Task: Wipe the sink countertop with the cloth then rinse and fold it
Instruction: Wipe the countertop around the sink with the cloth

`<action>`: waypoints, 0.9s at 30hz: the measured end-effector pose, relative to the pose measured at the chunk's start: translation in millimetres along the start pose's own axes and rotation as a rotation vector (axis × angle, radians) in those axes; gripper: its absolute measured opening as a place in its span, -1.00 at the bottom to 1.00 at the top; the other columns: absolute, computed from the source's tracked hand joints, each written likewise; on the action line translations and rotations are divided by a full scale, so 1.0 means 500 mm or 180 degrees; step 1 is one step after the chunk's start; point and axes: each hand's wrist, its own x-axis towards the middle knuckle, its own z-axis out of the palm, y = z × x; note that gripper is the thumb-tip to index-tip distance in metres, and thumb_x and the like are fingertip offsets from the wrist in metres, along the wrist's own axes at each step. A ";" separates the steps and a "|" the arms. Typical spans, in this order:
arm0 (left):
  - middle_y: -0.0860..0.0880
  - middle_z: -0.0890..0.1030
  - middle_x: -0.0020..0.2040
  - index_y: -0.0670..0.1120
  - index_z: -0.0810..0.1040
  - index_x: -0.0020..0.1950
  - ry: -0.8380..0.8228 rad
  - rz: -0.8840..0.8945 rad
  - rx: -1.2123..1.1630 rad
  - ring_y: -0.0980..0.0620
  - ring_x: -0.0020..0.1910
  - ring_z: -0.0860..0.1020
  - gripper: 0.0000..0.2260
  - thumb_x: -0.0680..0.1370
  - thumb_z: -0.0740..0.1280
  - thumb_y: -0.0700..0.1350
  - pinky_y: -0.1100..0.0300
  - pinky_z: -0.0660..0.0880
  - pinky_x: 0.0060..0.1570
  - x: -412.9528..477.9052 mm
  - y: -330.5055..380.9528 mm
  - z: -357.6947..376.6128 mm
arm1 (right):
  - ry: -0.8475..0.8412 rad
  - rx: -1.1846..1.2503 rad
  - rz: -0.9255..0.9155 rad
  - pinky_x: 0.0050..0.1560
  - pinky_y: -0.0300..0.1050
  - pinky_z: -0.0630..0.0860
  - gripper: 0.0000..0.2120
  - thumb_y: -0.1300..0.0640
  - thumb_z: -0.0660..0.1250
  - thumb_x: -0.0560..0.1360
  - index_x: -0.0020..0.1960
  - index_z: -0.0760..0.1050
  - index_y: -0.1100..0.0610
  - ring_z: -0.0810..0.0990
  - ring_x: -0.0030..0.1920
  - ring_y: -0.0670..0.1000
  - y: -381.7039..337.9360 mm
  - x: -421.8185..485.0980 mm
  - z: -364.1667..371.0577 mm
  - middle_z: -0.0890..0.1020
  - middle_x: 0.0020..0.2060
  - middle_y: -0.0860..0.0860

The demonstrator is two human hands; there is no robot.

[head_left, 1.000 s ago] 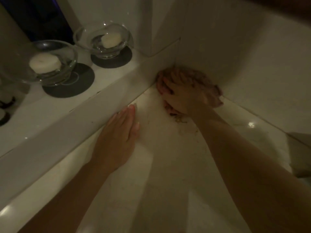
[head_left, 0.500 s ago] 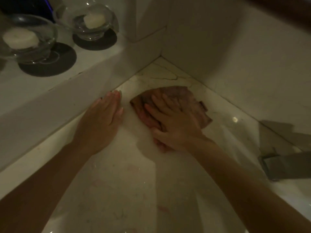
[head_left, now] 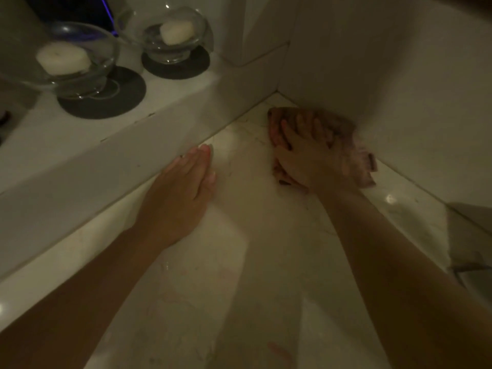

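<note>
A brownish cloth (head_left: 343, 129) lies flat on the pale marble countertop (head_left: 239, 262), close to the far corner and against the right wall. My right hand (head_left: 306, 153) presses on it with spread, straight fingers and covers most of it. My left hand (head_left: 183, 190) rests flat on the countertop to the left, its fingertips by the foot of the raised ledge, apart from the cloth. The light is dim.
A raised white ledge (head_left: 106, 145) runs along the left. Two glass bowls with white candles (head_left: 64, 58) (head_left: 177, 31) stand on dark round coasters there. White walls meet at the corner (head_left: 279, 75). A metal piece (head_left: 474, 278) shows at the right edge.
My right hand has pushed the cloth back toward the far corner and the right wall after drawing it away from there. My left hand stays flat in the same place.
</note>
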 end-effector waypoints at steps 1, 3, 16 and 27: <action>-0.17 0.35 0.43 -0.21 0.26 0.45 0.0007 0.0006 -0.0009 -0.08 0.43 0.30 -0.41 0.53 -0.10 0.10 0.14 0.07 0.40 0.001 0.000 -0.001 | 0.0031 -0.0065 -0.0114 0.43 0.33 -0.16 -0.45 -0.14 -0.12 0.52 0.50 -0.04 -0.14 -0.19 0.53 0.13 -0.004 -0.004 0.004 -0.06 0.55 0.01; -0.19 0.37 0.42 -0.21 0.28 0.44 0.0021 0.0019 0.0005 -0.11 0.41 0.33 -0.42 0.54 -0.08 0.08 0.07 0.13 0.40 0.002 0.000 -0.002 | 0.0088 -0.0175 -0.0355 0.43 0.35 -0.15 -0.40 -0.16 -0.13 0.48 0.51 -0.04 -0.12 -0.18 0.53 0.14 -0.015 -0.020 0.008 -0.05 0.55 0.03; -0.27 0.35 0.41 -0.25 0.28 0.42 -0.0109 0.0086 0.0017 -0.20 0.40 0.32 -0.43 0.54 -0.06 0.06 -0.03 0.17 0.40 -0.002 -0.005 -0.016 | -0.0320 -0.0171 -0.1139 0.46 0.15 -0.31 -0.34 -0.21 0.00 0.44 0.50 -0.08 -0.18 -0.23 0.52 -0.02 0.012 -0.191 0.009 -0.12 0.54 -0.12; -0.18 0.32 0.45 -0.16 0.24 0.46 0.0064 -0.0202 -0.0576 -0.09 0.44 0.28 -0.49 0.56 -0.01 0.02 0.11 0.13 0.43 0.006 -0.005 -0.008 | -0.0199 0.0148 0.0063 0.43 0.30 -0.26 -0.37 -0.28 -0.05 0.46 0.50 -0.06 -0.19 -0.23 0.52 0.11 0.037 -0.052 -0.010 -0.12 0.55 -0.03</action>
